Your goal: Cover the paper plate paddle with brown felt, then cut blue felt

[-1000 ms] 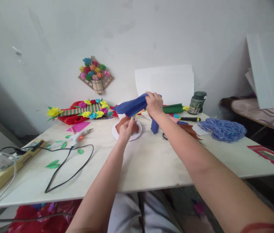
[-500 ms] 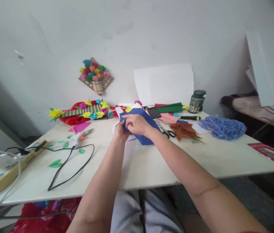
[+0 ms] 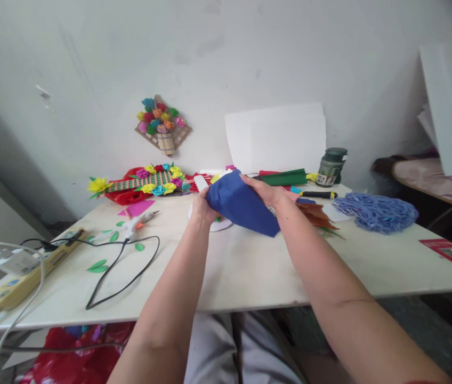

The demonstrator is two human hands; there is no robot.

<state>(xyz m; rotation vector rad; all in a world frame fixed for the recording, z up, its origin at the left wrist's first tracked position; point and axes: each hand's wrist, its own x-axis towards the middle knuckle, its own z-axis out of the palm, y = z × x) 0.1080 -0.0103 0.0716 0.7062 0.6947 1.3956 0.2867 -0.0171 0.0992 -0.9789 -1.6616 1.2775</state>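
Note:
A dark blue sheet of paper or cloth (image 3: 245, 205) is held up over the middle of the table, slightly bent. My left hand (image 3: 205, 209) is closed on its left edge, with the thumb uppermost. At the sheet's upper right edge, my right hand (image 3: 265, 191) holds it between thumb and fingers; part of the grip is hidden. A white strip with a toothed edge (image 3: 201, 183) sticks up beside my left hand. Below the sheet a white disc (image 3: 221, 226) is partly covered. Brown crumpled paper (image 3: 314, 214) lies right of my right wrist.
A hot glue gun (image 3: 134, 225) with a looped black cord lies left, among green paper leaves (image 3: 98, 266). A power strip (image 3: 34, 274) runs along the left edge. Behind stand a flower-decorated craft (image 3: 142, 182) and a dark jar (image 3: 332, 167). Blue yarn (image 3: 376, 212) lies right.
My right hand has moved from beside my left hand to the sheet's upper right edge. The blue sheet has swung and bent, and now covers the scissors. The view has shifted slightly.

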